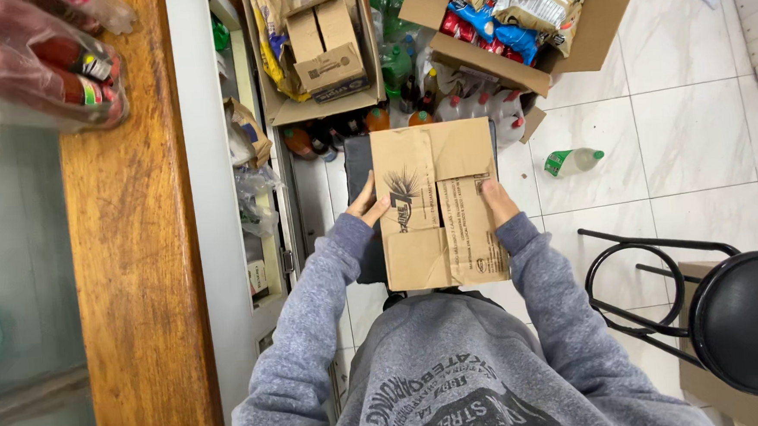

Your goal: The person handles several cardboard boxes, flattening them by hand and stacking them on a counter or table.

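Both hands hold the flat brown cardboard box (437, 203): left hand (368, 207) grips its left edge, right hand (498, 203) its right (fingers tucked behind).

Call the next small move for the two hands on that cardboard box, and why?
Probably lower the cardboard box onto the tiled floor just ahead. The left hand and right hand grip its sides in mid-air, flaps shut, and open boxes of snacks and bottles already sit there.
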